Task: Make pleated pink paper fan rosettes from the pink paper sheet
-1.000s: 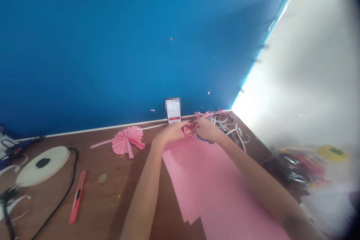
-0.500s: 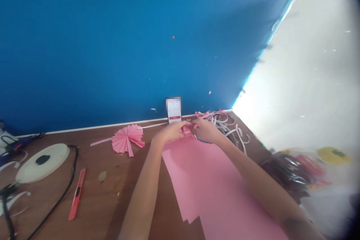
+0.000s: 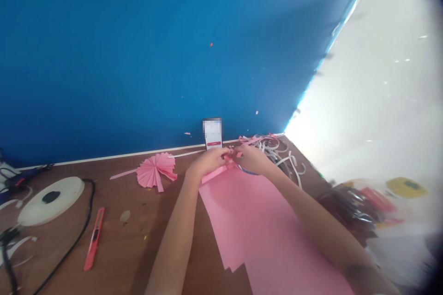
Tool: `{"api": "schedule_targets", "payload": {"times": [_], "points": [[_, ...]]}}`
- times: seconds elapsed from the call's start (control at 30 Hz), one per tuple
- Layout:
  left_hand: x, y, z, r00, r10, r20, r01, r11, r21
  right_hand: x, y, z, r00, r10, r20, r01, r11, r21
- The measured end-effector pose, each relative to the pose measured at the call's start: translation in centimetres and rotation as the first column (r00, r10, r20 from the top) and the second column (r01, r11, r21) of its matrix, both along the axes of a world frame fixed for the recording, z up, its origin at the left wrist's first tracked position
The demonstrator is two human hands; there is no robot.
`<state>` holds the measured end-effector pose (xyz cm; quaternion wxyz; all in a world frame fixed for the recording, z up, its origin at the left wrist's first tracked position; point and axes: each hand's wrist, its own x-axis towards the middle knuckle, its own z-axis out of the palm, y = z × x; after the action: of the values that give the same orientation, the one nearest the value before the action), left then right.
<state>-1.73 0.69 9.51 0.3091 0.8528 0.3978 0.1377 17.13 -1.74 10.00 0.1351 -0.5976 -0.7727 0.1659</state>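
My left hand [image 3: 208, 162] and my right hand [image 3: 252, 158] meet at the far end of a large pink paper sheet [image 3: 252, 212]. Between them, the fingertips of both hands are closed on a small folded part of pink paper [image 3: 229, 160]. A narrow folded band [image 3: 215, 174] shows along the far edge, beneath my left hand. The sheet runs toward me under my right forearm and has a stepped cut on its left side. Close to my right hand is a dark curved edge of something [image 3: 247, 171], partly hidden.
A phone [image 3: 212, 132] leans on the blue wall behind my hands. To the left are a pleated pink paper fan [image 3: 156, 170], a red box cutter [image 3: 94, 239], a white disc [image 3: 51, 200] and a black cable [image 3: 90, 214]. Curled white strips [image 3: 293, 161] lie at right.
The narrow folded band below my left hand now stands out more along the sheet's far edge. Both hands stay nearly in place, and the view has shifted slightly.
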Motion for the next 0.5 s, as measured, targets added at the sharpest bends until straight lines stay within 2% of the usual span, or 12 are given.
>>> {"api": "schedule_targets", "payload": {"times": [0.3,0.5], "points": [[0.00,0.05,-0.15,1.000,0.002,0.003,-0.002,1.000,-0.010,0.27,0.29,-0.47,0.999,0.015,0.036,-0.015,1.000,-0.007],[-0.13,0.29,-0.35,1.000,0.012,0.010,-0.012,1.000,0.019,0.68,0.22,0.22,1.000,0.029,-0.006,-0.029,1.000,-0.002]]}}
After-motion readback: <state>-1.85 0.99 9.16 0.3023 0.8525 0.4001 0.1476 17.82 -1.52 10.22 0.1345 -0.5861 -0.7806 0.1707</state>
